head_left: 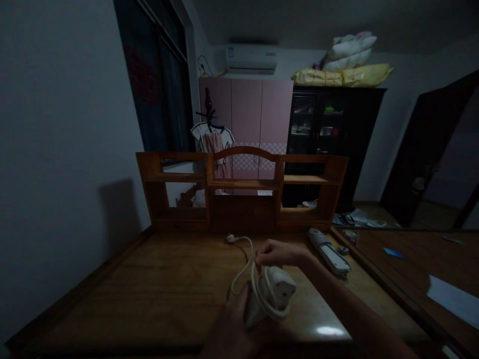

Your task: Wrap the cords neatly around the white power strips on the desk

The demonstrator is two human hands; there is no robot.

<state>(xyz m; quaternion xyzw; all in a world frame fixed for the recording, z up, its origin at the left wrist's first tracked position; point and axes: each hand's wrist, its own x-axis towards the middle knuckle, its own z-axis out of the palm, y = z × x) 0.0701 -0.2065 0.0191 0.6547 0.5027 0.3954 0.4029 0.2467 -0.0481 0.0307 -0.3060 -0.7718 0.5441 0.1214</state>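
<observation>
My left hand (234,326) grips a white power strip (275,294) from below, just above the wooden desk (157,284). The strip's white cord (243,271) is looped round its body. My right hand (279,253) is closed in a pinch on the cord just above the strip. The cord's plug end (231,238) lies on the desk toward the back. The room is dim.
A second white power strip (329,252) lies on the desk to the right. A low wooden shelf unit (243,184) stands along the desk's back edge. Another dark table (422,279) adjoins on the right. A wall runs along the left.
</observation>
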